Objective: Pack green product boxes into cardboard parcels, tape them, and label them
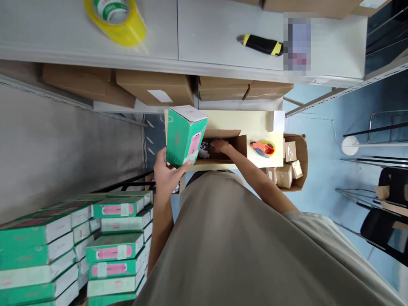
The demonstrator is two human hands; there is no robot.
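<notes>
Right now, in the head view, we have the box [183, 138] clamped in our left hand [168, 170], raised above the tabletop [255, 122] and hiding the left end of the carton [241, 147]. Our right hand [219, 145] reaches into that carton beside crumpled paper [204, 151]; we cannot tell whether its fingers are closed. We judge the box light, stiff, slightly slippery and easily dented, best gripped across opposite sides, away from its corners.

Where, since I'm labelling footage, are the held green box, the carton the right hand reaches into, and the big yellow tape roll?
Green box [179, 141]: head view, on its green side.
Carton [223, 134]: head view, on its far flap.
Tape roll [130, 34]: head view, on its yellow side.
</notes>
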